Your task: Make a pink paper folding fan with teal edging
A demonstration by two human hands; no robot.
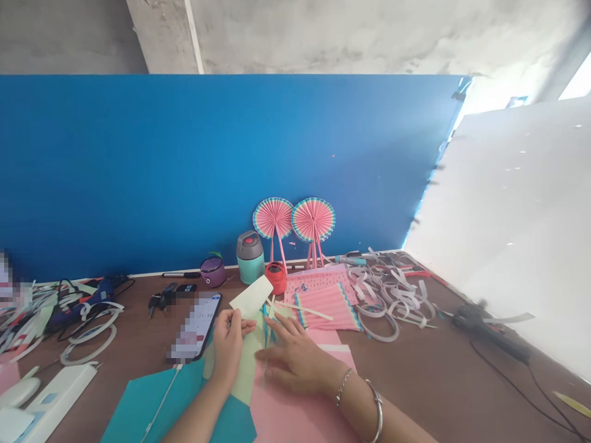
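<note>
Left hand [227, 344] pinches the near end of a pale green paper strip [252, 297], fingers closed on it; the strip's long axis runs up and right, away from the hand. Right hand [295, 355] lies flat, fingers spread, on pale green paper just right of it, touching. 2 pink paper fans [295, 220] stand behind. Phone [196, 332] sits just left.

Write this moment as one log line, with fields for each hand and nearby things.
left hand: holds pale green paper | right hand: flat on pink sheet | near: phone, pleated pink paper
</note>
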